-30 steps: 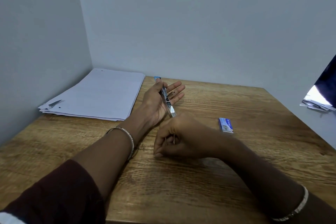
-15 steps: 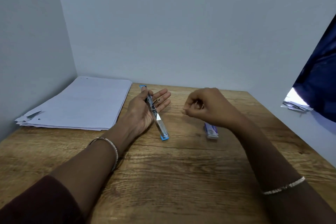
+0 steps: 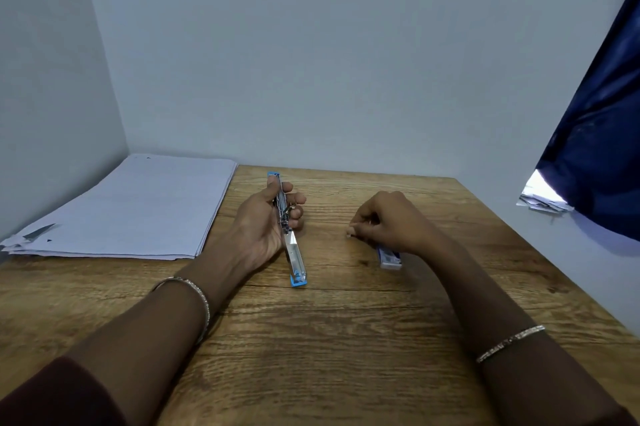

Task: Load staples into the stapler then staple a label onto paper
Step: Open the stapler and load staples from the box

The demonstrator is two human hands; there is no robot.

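While gripping the stapler (image 3: 292, 245), left hand (image 3: 266, 228) beside paper stack (image 3: 138, 207); right hand (image 3: 391, 225) curled over staple box (image 3: 390, 257).

Right hand (image 3: 391, 221) covers the far part of the small staple box (image 3: 390, 257); whatever its curled fingertips pinch is too small to tell. Left hand (image 3: 266, 221) hides the stapler (image 3: 289, 235) mid-section. Paper stack (image 3: 131, 207) is cut off at the left edge.

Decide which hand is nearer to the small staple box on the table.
Right. The right hand is curled directly over the staple box, partly covering it. The left hand is off to its left, holding the opened stapler.
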